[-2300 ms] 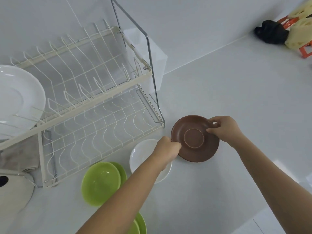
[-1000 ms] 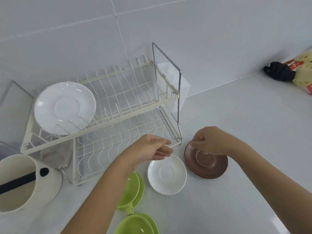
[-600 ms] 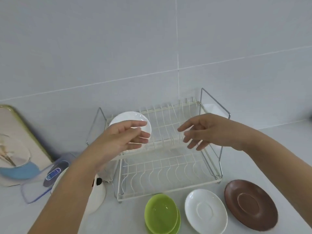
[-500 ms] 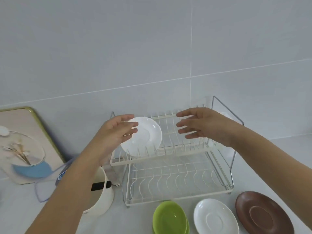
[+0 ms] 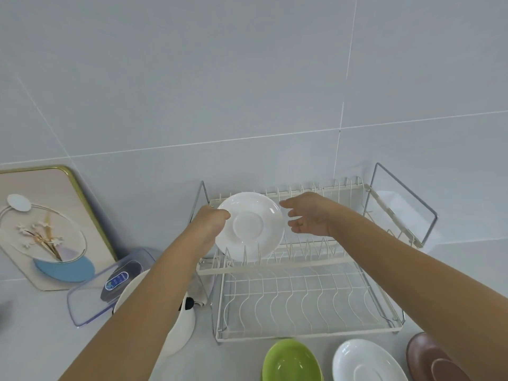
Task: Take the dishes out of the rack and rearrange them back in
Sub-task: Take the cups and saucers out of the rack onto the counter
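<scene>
Dishes are showing five in number: one white saucer (image 5: 250, 225) standing on edge in the upper tier of the rack (image 5: 302, 266), and four lying on the worktop (image 5: 49, 339) just in front of the rack. Those four are sitting in a row along the bottom edge of the view: a green bowl (image 5: 292, 361) on the left, a second white saucer (image 5: 367, 362) in the middle, and a brown saucer (image 5: 428, 358) on the right, partly hidden behind the right forearm; whether another green bowl is lying under the first cannot be told. One rack with two tiers is standing against the tiled wall (image 5: 247, 78), and its lower tier is holding no dishes. The left hand (image 5: 210, 222) is closing on the left rim of the upright saucer, its fingers pinching that rim, with the fingertips hidden behind the knuckles. The right hand (image 5: 309, 217) is hovering just beside the saucer's right rim, apart from it, its fingers (image 5: 288, 213) spread and slightly curled, holding nothing. Left of the rack, one cream kettle (image 5: 178, 334) with a black spot is standing under the left forearm, one clear plastic box (image 5: 110, 287) is lying behind it, and one gold-edged tray (image 5: 46, 229) with a flower picture is leaning on the wall.
</scene>
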